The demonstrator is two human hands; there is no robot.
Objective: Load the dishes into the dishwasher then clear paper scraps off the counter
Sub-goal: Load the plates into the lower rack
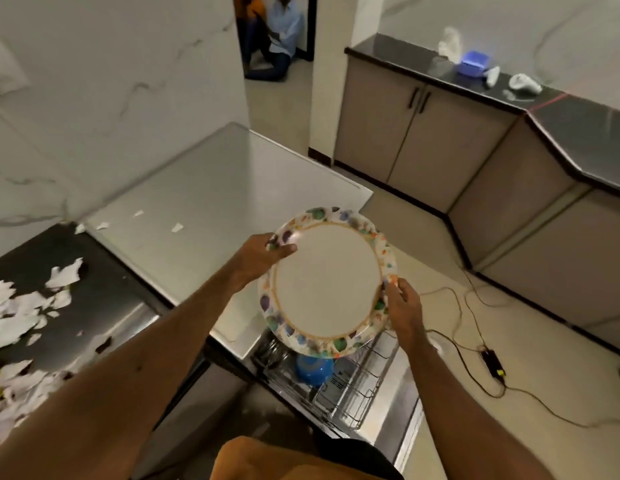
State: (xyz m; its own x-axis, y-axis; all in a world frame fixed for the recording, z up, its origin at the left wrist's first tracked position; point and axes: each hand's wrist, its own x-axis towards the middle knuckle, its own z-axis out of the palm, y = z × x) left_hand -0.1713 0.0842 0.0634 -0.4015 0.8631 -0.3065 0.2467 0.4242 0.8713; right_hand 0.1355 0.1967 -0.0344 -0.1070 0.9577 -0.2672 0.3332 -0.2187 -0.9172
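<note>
both hands, left (267,252) and right (402,306), grip the plate (327,284) by its rim, above the open dishwasher rack (357,393) (a blue bowl (313,370) already sits inside). loading looks partway done; paper scraps (21,313) still litter the tabletop (104,278).

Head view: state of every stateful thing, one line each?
plate: held by its rim in both hands, above the rack
left hand: gripping the plate's rim
right hand: gripping the plate's rim
dishwasher rack: pulled out, mostly unfilled
blue bowl: in the rack
paper scraps: scattered on the counter, uncleared
cabinet doors: closed
</note>
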